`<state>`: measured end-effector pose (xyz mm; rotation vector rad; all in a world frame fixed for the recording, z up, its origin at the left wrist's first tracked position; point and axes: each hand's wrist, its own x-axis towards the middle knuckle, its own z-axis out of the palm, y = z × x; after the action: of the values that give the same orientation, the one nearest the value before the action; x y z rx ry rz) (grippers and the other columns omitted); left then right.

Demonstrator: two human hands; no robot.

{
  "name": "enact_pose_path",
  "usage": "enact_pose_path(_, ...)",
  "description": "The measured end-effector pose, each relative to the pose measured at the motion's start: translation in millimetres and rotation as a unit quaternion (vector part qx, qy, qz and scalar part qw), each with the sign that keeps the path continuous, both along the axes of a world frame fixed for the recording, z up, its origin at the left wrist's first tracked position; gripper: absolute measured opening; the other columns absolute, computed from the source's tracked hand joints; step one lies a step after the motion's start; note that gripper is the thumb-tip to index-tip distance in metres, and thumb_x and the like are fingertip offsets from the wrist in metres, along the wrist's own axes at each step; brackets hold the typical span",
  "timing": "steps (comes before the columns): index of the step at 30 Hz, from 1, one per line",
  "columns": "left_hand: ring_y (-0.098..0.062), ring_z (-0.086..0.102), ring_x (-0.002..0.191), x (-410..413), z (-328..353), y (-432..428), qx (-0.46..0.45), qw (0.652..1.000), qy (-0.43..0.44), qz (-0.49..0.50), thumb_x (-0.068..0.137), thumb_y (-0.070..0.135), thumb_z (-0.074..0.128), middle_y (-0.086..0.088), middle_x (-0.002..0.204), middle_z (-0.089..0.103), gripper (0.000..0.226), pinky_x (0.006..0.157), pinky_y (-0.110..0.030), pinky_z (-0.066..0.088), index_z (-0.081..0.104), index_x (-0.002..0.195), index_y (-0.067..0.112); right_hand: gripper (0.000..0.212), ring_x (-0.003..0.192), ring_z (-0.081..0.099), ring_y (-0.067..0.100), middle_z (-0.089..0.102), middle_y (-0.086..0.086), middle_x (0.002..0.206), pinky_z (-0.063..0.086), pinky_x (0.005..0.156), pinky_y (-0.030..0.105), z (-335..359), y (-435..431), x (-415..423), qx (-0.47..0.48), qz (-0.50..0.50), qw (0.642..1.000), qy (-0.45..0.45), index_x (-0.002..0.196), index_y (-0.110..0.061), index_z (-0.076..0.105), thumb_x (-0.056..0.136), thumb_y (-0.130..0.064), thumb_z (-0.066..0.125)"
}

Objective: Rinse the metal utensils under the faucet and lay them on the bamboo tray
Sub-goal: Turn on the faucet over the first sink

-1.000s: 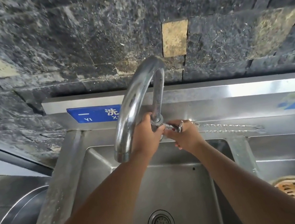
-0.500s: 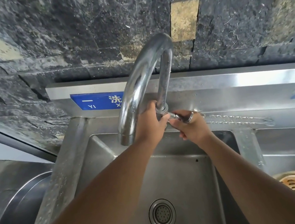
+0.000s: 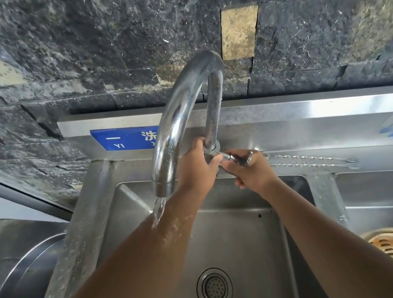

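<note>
Slim twisted metal utensils (image 3: 317, 160) (two, parallel) on sink ledge (image 3: 374, 160)

place: commercial kitchen wash station | cues: stainless steel sink (image 3: 233, 233), labelled backsplash sign (image 3: 125, 140), stone-tile wall (image 3: 95, 48)

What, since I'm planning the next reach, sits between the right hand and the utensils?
Nothing visible. The utensils lie on the bare ledge right beside the right hand, which grips the faucet handle.
</note>
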<state>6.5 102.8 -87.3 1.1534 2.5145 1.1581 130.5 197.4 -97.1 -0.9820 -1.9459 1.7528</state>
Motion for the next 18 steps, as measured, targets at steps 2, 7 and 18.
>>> enact_pose_path(2, -0.006, 0.058, 0.070, 0.2, 0.0, 0.1, 0.001, 1.000, -0.001, 0.001, 0.079, 0.034, 0.074, 0.015, 0.083, 0.064, 0.033, 0.066, -0.023, 0.044, 0.056, 0.106, 0.028, 0.014, 0.041, 0.055, 0.014, 0.067, 0.007, 0.073, 0.049, 0.040, 0.024, -0.4, 0.3, -0.3, 0.003, 0.000, 1.000, 0.000, 0.105, -0.025, 0.074, 0.092, -0.021, 0.070)
enact_pose_path(7, -0.002, 0.056, 0.070, -0.2, -1.4, 0.6, 0.004, 1.000, -0.003, -0.001, 0.079, 0.035, 0.073, 0.019, 0.082, 0.061, 0.034, 0.066, -0.021, 0.041, 0.055, 0.107, 0.031, 0.023, 0.042, 0.054, 0.013, 0.065, 0.003, 0.069, 0.049, 0.040, 0.024, -1.4, 0.4, -0.7, -0.011, -0.006, 1.000, -0.007, 0.114, -0.017, 0.072, 0.091, -0.022, 0.071)
enact_pose_path(18, 0.012, 0.054, 0.069, 17.6, 13.2, -5.9, 0.007, 0.997, -0.081, 0.007, 0.086, 0.024, 0.071, 0.020, 0.083, 0.062, 0.035, 0.062, -0.011, 0.038, 0.052, 0.114, 0.026, 0.036, 0.060, 0.069, 0.017, 0.071, 0.006, 0.086, 0.062, 0.055, 0.030, 17.8, -1.8, 6.0, -0.106, 0.010, 0.991, -0.079, 0.121, -0.011, 0.063, 0.087, -0.013, 0.076)
